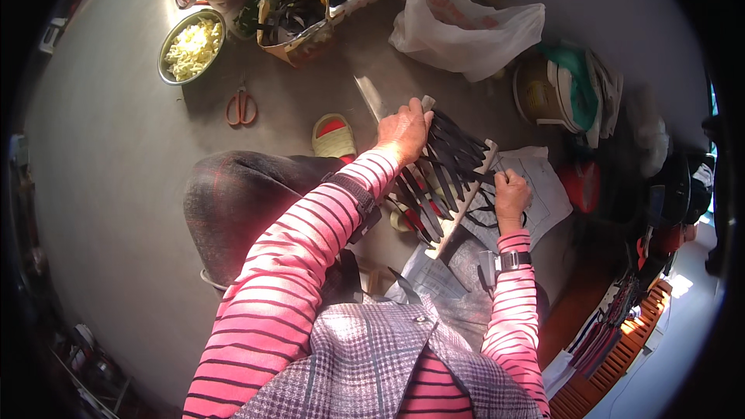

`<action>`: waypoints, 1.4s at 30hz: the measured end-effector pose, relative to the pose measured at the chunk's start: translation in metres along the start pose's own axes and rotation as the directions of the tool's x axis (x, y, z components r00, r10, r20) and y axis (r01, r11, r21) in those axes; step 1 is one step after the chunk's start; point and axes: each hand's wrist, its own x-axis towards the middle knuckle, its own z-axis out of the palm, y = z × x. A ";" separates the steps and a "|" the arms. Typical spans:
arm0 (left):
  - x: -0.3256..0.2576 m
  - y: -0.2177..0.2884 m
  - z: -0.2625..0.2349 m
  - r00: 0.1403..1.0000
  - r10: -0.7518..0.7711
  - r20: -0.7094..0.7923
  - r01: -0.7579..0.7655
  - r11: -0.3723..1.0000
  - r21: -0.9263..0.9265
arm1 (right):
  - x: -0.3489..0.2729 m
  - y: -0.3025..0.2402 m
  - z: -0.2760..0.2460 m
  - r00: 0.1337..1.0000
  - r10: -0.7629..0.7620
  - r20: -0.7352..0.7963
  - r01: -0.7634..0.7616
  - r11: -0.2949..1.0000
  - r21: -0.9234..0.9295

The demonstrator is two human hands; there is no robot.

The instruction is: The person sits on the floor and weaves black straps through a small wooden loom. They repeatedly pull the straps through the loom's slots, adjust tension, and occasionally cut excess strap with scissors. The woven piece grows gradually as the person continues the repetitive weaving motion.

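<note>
While the left hand (405,133) is closed around the upper end of the left bar (427,102) of a wooden frame, the right hand (512,198) is curled into a fist beside the opposite bar (464,208), gripping a black strip (485,178) at its fingers. The frame is located in front of the torso, above the knees; black straps (452,157) span its two bars side by side. White sheets (535,178) lie beneath and beyond the right hand. On the floor (116,209), orange-handled scissors (241,109) rest near a metal bowl (162,60) of pale yellow shreds (193,50). An open box (283,52) of dark strips stands to the right of the bowl.
</note>
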 end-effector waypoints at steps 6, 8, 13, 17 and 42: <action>0.002 -0.001 0.000 1.000 0.008 0.022 -0.009 0.997 0.070 | -0.001 0.013 0.001 0.997 -0.052 0.061 0.055 0.998 -0.040; 0.002 0.000 -0.001 1.000 0.030 0.002 -0.030 0.998 0.057 | 0.002 0.013 0.006 0.997 -0.050 0.054 0.053 0.998 -0.042; -0.001 -0.003 -0.001 1.000 0.015 -0.026 -0.015 1.000 0.001 | 0.011 0.015 0.008 0.996 0.002 0.090 -0.003 1.000 0.012; 0.000 -0.028 0.004 0.998 -0.066 -0.018 0.058 0.953 -0.298 | 0.009 0.017 0.007 0.994 0.007 0.106 -0.018 0.995 0.100; -0.036 -0.051 -0.003 0.993 -0.035 0.113 0.078 0.912 -0.402 | 0.004 0.031 0.005 0.893 0.119 0.435 -0.423 0.551 0.719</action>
